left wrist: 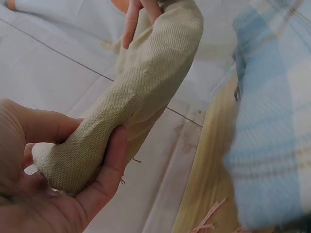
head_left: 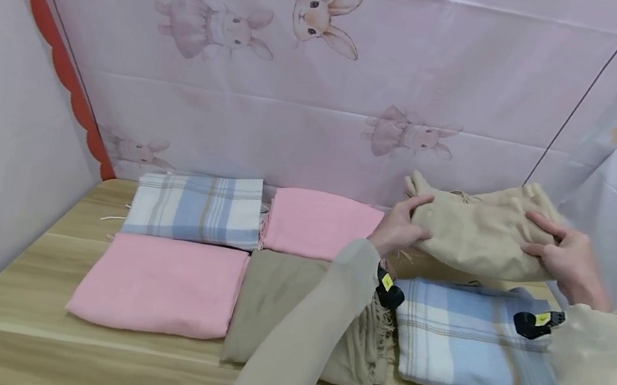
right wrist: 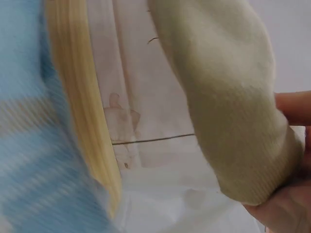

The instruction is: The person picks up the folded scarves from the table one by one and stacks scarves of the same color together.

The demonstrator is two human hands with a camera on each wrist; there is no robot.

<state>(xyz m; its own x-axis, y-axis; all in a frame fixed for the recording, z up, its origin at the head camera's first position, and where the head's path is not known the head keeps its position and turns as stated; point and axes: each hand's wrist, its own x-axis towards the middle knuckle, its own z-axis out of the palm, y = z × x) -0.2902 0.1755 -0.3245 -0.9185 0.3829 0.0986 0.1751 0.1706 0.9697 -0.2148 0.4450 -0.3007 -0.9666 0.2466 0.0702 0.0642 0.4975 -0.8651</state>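
A folded beige scarf [head_left: 480, 236] is held up above the back right of the table, its near edge sagging between my hands. My left hand [head_left: 400, 226] grips its left end, thumb on the near side. At the right end, my right hand [head_left: 573, 261] holds it the same way. In the left wrist view the thumb and fingers of my left hand [left wrist: 34, 194] pinch the thick folded end of the scarf [left wrist: 141, 82]. The right wrist view shows part of my right hand [right wrist: 286, 208] around the other end. Below lies a blue-and-white plaid scarf [head_left: 455, 340].
Left of it, a fringed olive-brown scarf [head_left: 272, 308] lies beside a folded pink scarf [head_left: 161, 283]. Behind them are another pink scarf [head_left: 315, 224] and a plaid one [head_left: 197, 208]. Printed cloth walls [head_left: 326, 81] enclose the wooden table [head_left: 76, 358] at the back and sides.
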